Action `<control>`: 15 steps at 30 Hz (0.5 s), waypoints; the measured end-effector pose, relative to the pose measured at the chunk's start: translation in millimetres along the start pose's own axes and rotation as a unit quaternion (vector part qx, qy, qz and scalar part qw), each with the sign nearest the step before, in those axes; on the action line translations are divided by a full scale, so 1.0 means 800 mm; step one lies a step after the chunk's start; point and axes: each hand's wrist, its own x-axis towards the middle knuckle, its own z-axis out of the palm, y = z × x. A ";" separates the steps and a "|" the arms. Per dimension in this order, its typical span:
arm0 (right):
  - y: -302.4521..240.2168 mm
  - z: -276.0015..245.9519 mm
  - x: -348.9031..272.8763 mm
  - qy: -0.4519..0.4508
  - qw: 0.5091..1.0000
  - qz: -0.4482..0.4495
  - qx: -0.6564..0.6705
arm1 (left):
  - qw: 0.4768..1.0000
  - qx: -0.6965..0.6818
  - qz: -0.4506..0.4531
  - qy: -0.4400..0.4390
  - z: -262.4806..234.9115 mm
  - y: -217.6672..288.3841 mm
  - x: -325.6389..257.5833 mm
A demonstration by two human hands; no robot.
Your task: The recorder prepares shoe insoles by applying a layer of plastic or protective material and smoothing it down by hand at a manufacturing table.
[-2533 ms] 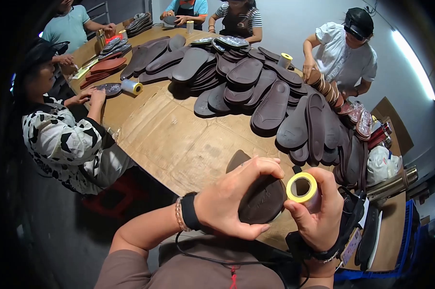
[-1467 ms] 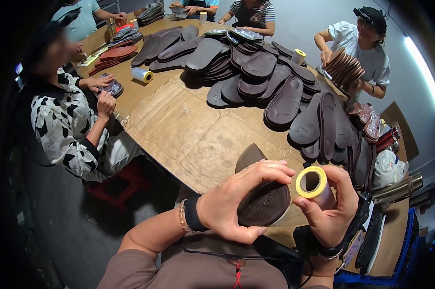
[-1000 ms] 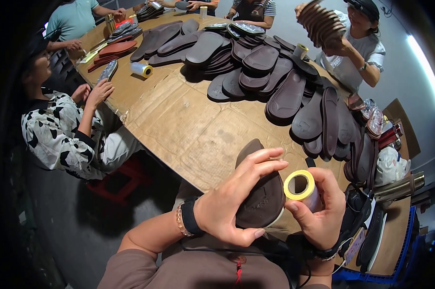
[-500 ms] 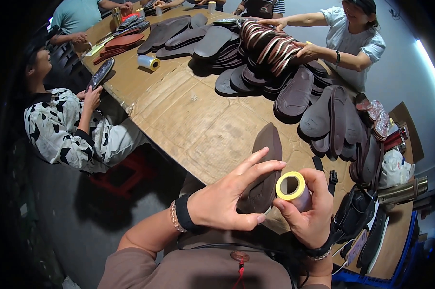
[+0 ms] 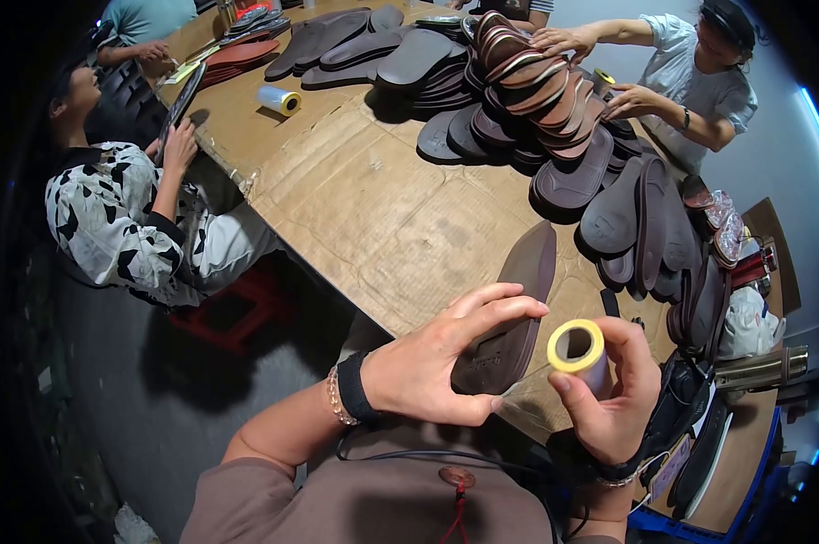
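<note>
My left hand point(image 5: 446, 363) grips a dark brown shoe sole point(image 5: 514, 308) that stands tilted, its far end pointing away over the table edge. My right hand point(image 5: 609, 399) holds a roll of clear tape with a yellow core point(image 5: 577, 349) right beside the sole. A thin strip of tape runs from the roll toward the sole's near end. Both hands are close together above the near edge of the cardboard-covered table point(image 5: 382, 208).
Heaps of dark soles point(image 5: 627, 218) cover the far and right side of the table. A person in a light shirt point(image 5: 700, 72) presses down a stack of soles point(image 5: 527, 82). A seated person in a patterned top point(image 5: 128, 218) is at left. Another tape roll point(image 5: 278, 100) lies on the table.
The sole in my left hand has turned from lying flat across to standing more on end. The person at the far right has brought a stack of soles down onto the pile.
</note>
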 end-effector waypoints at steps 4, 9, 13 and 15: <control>0.000 0.010 0.006 0.041 0.998 -0.011 -0.054 | 0.998 0.046 0.030 0.008 0.001 -0.006 0.001; -0.002 0.015 0.008 0.044 0.994 -0.011 -0.100 | 0.999 0.012 0.027 0.017 0.003 -0.005 0.001; -0.001 0.018 0.006 0.049 0.992 -0.019 -0.118 | 0.999 0.022 0.035 0.021 0.005 -0.006 0.000; -0.002 0.018 0.006 0.046 0.991 -0.017 -0.122 | 0.999 0.024 0.036 0.020 0.006 -0.007 -0.001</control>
